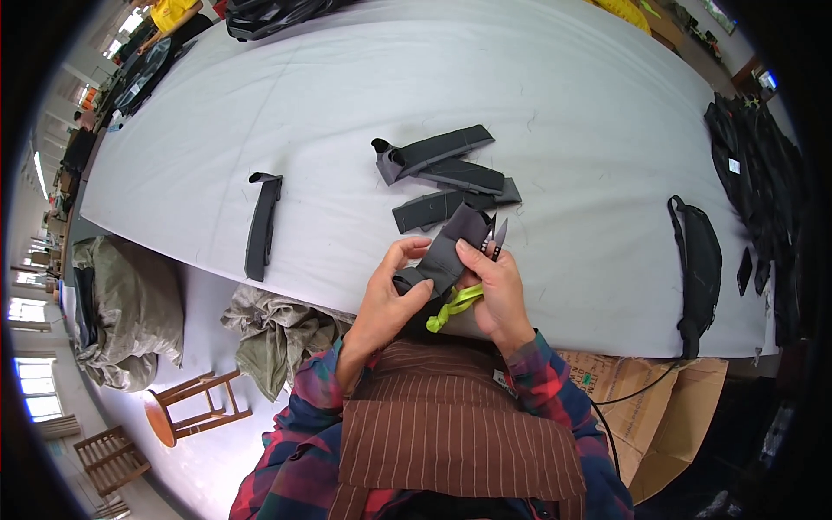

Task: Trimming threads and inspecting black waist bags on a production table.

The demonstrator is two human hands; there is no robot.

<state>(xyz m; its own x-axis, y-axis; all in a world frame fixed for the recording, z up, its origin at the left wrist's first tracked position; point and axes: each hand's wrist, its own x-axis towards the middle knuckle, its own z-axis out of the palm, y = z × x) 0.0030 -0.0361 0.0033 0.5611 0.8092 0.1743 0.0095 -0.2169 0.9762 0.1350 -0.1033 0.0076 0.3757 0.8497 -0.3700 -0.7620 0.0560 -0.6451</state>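
Over the table's near edge, my left hand (394,290) is closed on a dark grey fabric piece (449,251), which has a curled lower end by the thumb. My right hand (501,290) pinches the same piece from the right. It also holds thread snips (500,232), whose pointed blades stick up past the fingers. A yellow-green cloth strip (453,308) hangs out below that hand, seemingly wrapped on the snips' handle. Just beyond lie several similar dark fabric pieces (446,147) in a loose, overlapping pile. Another piece (263,227) lies alone to the left.
Loose threads are scattered on the white-covered table (347,95). A black waist bag (696,269) and a heap of black bags (758,191) lie at the right. Sacks (139,303), a wooden stool (204,407) and a cardboard box (667,425) stand below. Another person (173,16) is far left.
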